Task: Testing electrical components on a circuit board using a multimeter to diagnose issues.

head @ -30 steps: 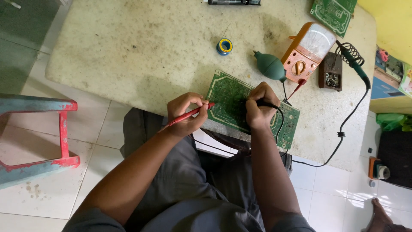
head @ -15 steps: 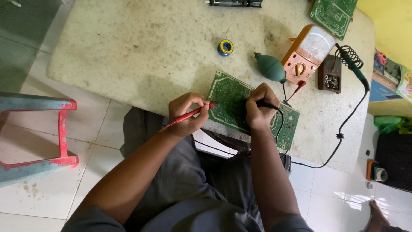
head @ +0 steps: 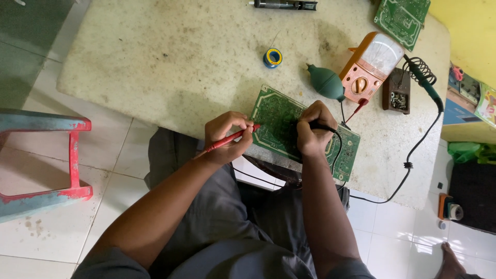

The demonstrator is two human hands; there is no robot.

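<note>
Head view — probes (head: 231,138) unmoved on board (head: 276,121)

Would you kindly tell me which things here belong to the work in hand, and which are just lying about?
In use:
left hand holding red probe
right hand holding black probe
green circuit board
orange meter

Lying about:
solder spool
green blower bulb
second circuit board
soldering iron

The probe (head: 230,139) in the left hand (head: 227,137) is red; the one (head: 323,127) in the right hand (head: 311,132) is black. Between them lies a green circuit board (head: 276,121). Beyond the right hand sit an orange meter (head: 369,67) and a teal bulb (head: 326,82), on a speckled cream bench (head: 170,57).
</note>
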